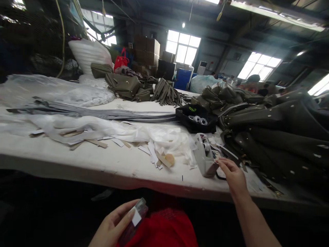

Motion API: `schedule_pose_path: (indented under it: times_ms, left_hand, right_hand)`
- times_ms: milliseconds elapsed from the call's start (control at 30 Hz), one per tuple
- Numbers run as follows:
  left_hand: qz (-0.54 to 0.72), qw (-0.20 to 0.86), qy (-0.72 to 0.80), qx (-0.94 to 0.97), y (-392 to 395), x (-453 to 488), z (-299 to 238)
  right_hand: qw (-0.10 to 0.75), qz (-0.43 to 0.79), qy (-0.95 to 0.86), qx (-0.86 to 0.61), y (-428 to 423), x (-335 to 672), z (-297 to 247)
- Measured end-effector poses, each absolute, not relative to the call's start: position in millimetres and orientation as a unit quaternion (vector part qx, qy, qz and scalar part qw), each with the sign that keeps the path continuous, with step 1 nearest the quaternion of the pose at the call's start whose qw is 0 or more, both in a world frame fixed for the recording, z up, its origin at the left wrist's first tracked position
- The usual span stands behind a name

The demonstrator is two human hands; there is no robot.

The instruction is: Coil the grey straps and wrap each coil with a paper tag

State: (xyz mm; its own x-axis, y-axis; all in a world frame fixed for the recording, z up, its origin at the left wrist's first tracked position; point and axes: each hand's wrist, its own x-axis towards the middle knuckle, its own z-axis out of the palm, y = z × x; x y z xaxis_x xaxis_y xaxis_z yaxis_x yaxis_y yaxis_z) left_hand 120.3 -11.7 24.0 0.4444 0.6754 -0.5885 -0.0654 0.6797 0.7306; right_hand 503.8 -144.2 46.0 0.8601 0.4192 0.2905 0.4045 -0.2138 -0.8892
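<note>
My left hand (pixel 113 224) is low in front of me, below the table edge, with its fingers closed round a small clear-and-dark flat object (pixel 137 214) that carries a white label. My right hand (pixel 232 175) reaches onto the white worktable (pixel 102 164), its fingers partly curled. The fingertips touch a small grey open box (pixel 204 156) near the front edge, beside dark straps. Whether anything lies in those fingers I cannot see.
Olive-green bags (pixel 277 130) pile up on the right; more bags (pixel 123 85) and straps (pixel 166 92) lie at the back. A black tray (pixel 196 118), white plastic sheeting (pixel 97 128), paper scraps (pixel 154 154) and long grey strips (pixel 102 113) cover the middle. Red cloth (pixel 164 228) lies on my lap.
</note>
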Motion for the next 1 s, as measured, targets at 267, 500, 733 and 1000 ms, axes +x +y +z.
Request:
schedule_pose_path:
  times_ms: [267,500,733,1000]
  left_hand:
    - [0.202,0.791,0.476,0.328,-12.3,124.7,21.1]
    - [0.193,0.801,0.452,0.344,-15.4,127.3,25.2]
    - [0.180,0.796,0.417,0.400,-13.8,119.3,24.5]
    - [0.285,0.732,0.397,0.475,-20.9,119.2,14.5]
  right_hand:
    - [0.533,0.000,-0.236,-0.813,-167.7,478.7,54.8]
    - [0.577,0.149,-0.145,-0.790,-169.4,466.9,47.9]
    - [0.574,0.172,-0.114,-0.792,-167.9,486.3,29.7]
    - [0.461,0.279,-0.233,-0.809,-150.1,395.1,30.4]
